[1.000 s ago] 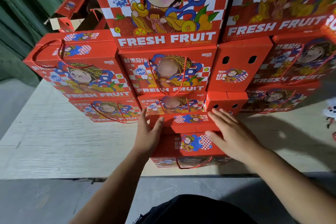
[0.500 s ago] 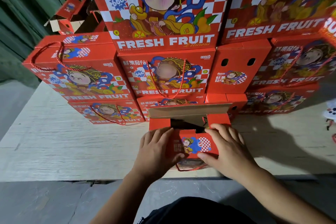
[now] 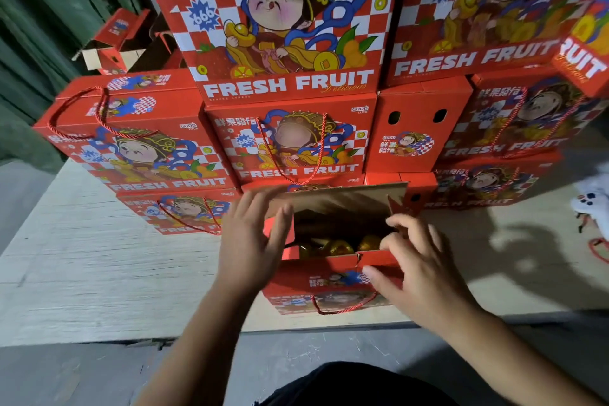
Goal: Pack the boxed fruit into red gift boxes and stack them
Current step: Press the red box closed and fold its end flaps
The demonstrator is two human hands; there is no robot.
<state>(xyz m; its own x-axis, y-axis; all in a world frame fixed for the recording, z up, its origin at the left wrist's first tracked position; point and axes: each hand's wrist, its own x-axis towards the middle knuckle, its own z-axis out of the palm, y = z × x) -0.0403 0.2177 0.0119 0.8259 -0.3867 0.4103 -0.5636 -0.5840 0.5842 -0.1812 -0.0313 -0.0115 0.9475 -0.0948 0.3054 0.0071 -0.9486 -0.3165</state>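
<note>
A small red gift box (image 3: 329,277) with a red rope handle stands at the front edge of a pale wooden platform (image 3: 99,273). Its top is open and the brown back flap (image 3: 346,201) stands up. Orange fruit (image 3: 339,247) shows inside. My left hand (image 3: 247,250) holds the left side flap, thumb across it and fingers outside. My right hand (image 3: 418,273) grips the front right corner, with the thumb on the front flap and curled fingers over the rim. Directly behind rises a stack of closed red gift boxes (image 3: 290,142) marked FRESH FRUIT.
The stack forms a wall across the platform, several boxes wide and high. An empty open box (image 3: 112,49) lies at the back left by a green curtain (image 3: 39,26). A white object (image 3: 593,208) sits at the right edge. Grey concrete floor (image 3: 99,372) lies below.
The box top was shut under my flat hands, then the flaps were lifted. Now the back flap stands up, the front flap is folded down, and the fruit is exposed.
</note>
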